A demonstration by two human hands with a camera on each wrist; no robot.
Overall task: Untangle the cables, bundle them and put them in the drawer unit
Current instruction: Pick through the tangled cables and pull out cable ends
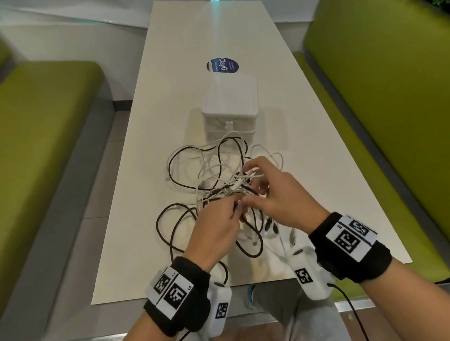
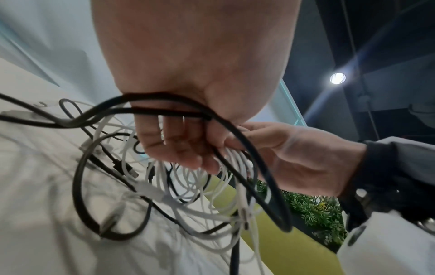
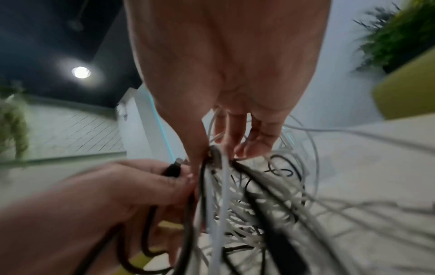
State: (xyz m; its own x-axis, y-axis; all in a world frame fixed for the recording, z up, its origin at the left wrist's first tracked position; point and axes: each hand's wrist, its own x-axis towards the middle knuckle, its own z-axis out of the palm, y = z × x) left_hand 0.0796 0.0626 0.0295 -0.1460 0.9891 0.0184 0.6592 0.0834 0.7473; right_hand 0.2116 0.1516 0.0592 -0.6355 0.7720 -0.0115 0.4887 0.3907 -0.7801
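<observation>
**Cables still knotted, both hands in the tangle**

Cables lie in one loose heap on the near half of the white table, black and white strands looped through each other, the heap reaching from the table's front edge up to the foot of the white drawer unit, which stands closed just behind it.

The left hand is raised a little above the table with its fingers curled; the right wrist view shows it pinching the black plug end of a black cable, whose loops pass under its palm. The right hand sits just beside it, thumbs almost touching, its fingers bent down into the middle of the knot and clasping a bunch of white and black strands there.

White cables are thin and many-coiled; the black ones are thicker and form wider loops toward the left. Green benches flank the table.
</observation>
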